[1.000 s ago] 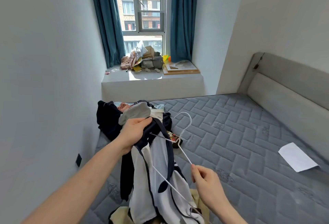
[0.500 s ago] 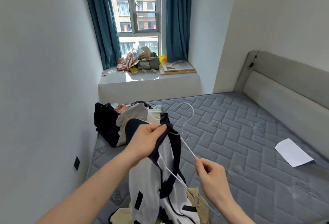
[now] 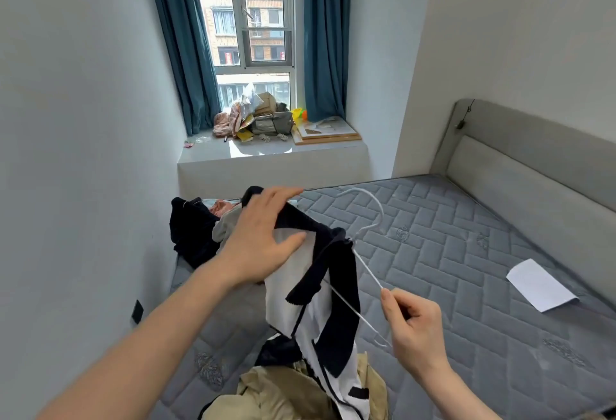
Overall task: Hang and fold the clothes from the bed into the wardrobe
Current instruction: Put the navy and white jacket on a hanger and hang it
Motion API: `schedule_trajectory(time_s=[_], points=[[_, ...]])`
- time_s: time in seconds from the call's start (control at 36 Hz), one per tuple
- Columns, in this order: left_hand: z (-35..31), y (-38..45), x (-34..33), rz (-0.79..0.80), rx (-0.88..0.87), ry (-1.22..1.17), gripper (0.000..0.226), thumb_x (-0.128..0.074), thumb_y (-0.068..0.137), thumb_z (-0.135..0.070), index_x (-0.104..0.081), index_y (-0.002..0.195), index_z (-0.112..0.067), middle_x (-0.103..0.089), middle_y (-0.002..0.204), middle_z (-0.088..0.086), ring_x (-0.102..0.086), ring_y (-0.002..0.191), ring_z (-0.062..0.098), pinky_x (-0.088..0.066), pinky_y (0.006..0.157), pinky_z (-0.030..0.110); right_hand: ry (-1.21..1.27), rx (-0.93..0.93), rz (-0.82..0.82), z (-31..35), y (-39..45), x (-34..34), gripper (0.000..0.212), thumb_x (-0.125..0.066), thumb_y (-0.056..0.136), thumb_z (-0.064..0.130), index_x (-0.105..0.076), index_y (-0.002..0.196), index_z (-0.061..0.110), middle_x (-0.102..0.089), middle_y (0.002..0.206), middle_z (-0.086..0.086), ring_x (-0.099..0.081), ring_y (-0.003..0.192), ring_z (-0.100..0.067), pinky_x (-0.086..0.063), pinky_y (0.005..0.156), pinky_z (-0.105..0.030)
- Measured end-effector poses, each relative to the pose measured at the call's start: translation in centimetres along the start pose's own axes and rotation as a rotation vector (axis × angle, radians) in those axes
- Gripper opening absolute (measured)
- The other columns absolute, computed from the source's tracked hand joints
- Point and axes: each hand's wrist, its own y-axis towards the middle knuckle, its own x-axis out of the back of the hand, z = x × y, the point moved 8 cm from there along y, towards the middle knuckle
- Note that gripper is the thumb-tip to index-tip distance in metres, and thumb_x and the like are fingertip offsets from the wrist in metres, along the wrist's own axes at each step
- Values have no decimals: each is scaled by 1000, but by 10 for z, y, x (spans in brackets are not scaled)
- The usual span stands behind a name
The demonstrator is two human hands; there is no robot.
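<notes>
From the head view, the step in hand looked like seating the black-and-white garment (image 3: 320, 286) on the white hanger (image 3: 365, 266), above the bed (image 3: 466, 286); best draw the shoulder fully over the hanger's arm (collar centred at the hook). The left hand (image 3: 263, 239) gripped the dark shoulder fabric between thumb and fairly straight fingers. The right hand (image 3: 413, 326) pinched the hanger's arm, fingers curled.

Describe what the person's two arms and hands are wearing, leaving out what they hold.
Nothing is worn on either. The left hand and the right hand are bare: no gloves, and no rings, watch or bracelet show. Both forearms are bare as far down as the frame shows; no sleeve comes into view. No markings show on them.
</notes>
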Motion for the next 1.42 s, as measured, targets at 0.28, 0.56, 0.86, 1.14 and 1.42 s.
schedule_trajectory(time_s=[0.28, 0.56, 0.86, 1.14, 1.42], points=[[-1, 45, 9, -87, -54, 299, 33, -56, 69, -59, -53, 65, -26, -58, 70, -15, -42, 85, 12, -24, 83, 31, 68, -16, 29, 7, -1, 16, 44, -59, 95, 31, -51, 54, 18, -42, 50, -1, -34, 49, -5, -27, 49, -24], [-2, 50, 9, -93, 117, 98, 39, -62, 67, -50, -46, 56, -15, -44, 50, -3, -39, 52, 12, -32, 51, 27, 16, 167, -274, 38, -25, 61, 21, -71, 84, 14, -62, 91, 31, -61, 92, 10, -60, 88, -16, -45, 82, -18], [-5, 49, 44, -215, 126, 119, 39, -61, 67, -52, -44, 54, -19, -45, 50, -5, -43, 54, 13, -38, 55, 30, -69, 198, -85, 17, -66, 4, 29, -75, 71, 5, -60, 77, 30, -61, 75, 14, -64, 74, -9, -47, 107, -36], [-12, 46, 72, -291, 99, 47, 35, -62, 66, -49, -48, 55, -20, -49, 52, -6, -45, 55, 12, -34, 55, 27, -43, -587, 347, -80, -50, -71, 57, -77, 80, 53, -45, 126, 44, -53, 121, 25, -55, 103, 0, -46, 76, -16], [13, 42, 95, -317, 160, 44, 35, -60, 67, -51, -53, 58, -19, -55, 57, -7, -50, 59, 13, -46, 70, 33, 59, -567, 87, -102, 9, -43, 24, -58, 101, 14, -73, 86, 24, -75, 77, 10, -68, 75, -7, -55, 68, -24]])
